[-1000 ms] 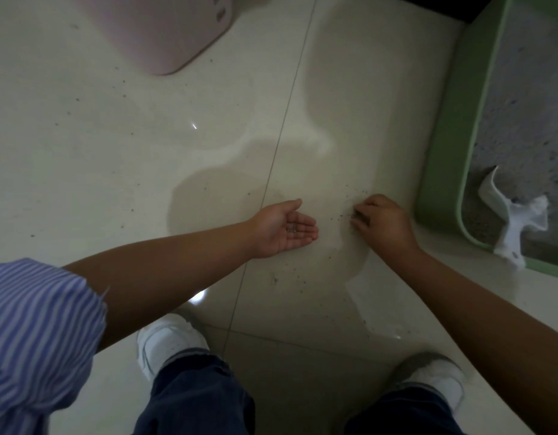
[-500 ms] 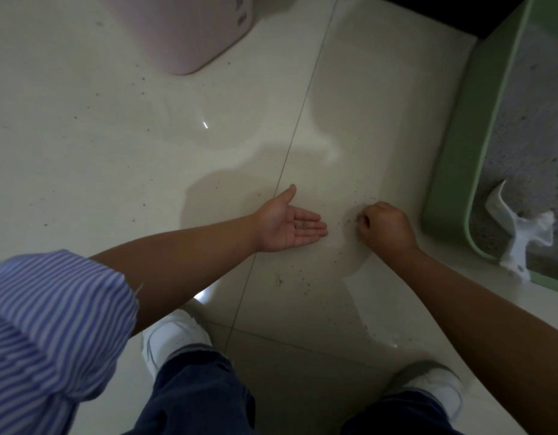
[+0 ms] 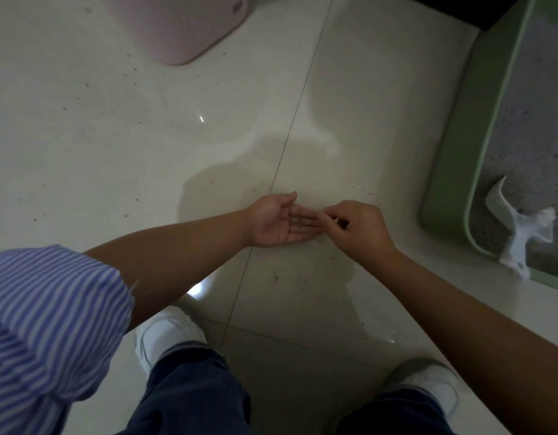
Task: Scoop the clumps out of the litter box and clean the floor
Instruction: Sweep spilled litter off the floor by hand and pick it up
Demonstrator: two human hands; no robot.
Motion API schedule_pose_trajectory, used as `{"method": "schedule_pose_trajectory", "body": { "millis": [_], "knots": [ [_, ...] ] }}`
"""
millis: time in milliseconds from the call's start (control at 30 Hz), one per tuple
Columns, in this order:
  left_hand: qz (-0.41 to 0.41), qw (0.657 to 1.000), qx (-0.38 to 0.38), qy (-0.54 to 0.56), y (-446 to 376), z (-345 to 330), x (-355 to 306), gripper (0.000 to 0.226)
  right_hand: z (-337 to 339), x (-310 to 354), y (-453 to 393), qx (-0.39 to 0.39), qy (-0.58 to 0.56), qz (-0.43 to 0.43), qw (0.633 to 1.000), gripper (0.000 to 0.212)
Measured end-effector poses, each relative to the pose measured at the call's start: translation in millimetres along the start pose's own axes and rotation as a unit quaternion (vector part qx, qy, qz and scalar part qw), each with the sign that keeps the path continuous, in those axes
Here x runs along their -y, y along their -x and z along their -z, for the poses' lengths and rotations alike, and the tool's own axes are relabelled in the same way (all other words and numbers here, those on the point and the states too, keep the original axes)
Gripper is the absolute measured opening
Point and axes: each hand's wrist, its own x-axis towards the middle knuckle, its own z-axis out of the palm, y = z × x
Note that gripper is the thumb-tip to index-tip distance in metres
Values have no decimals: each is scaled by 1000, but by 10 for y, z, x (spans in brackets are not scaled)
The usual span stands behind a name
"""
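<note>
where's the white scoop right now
In the head view, the white scoop lies at the right edge inside the green litter box, on the litter, right of the right hand.

Pink container [image 3: 190, 26] label: a small dark mark near its corner, too blurred to read.
Other text: none legible.

Dim, murky indoor light, soft shadow pooled on glossy floor [image 3: 83, 146] beyond the hands, small glare spots far and near, wide-angle bending at edges, slight softness.
</note>
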Motion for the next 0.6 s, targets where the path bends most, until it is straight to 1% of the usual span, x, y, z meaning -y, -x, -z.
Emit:
{"method": "schedule_pose_trajectory", "body": {
  "millis": [67,100,167,267,400,467,567,600],
  "knots": [
    [3,1000,-9,-1,30,-33,-14,54,18,-181,15,-48,15,-30,998,30],
    [3,1000,-13,3,30,-38,-15,51,46,-280,-4,-57,25,-65,996,26],
    [0,1000,-18,8,16,-37,-12,48,119,-466,-57,-52,49,-135,988,25],
    [-13,999,-31,16,5,-18,-3,48,170,-634,-115,-19,51,-162,985,33],
    [-24,999,-45,19,23,36,-10,48,92,-575,-118,35,68,-87,993,36],
    [-26,998,-43,24,25,48,-9,49,1,-552,-51,56,89,-43,994,27],
    [-30,998,-39,27,32,43,-1,48,-64,-575,72,88,145,-4,986,13],
    [-33,998,-36,29,36,45,-3,49,-60,-608,100,88,156,6,984,14]
  ]
}}
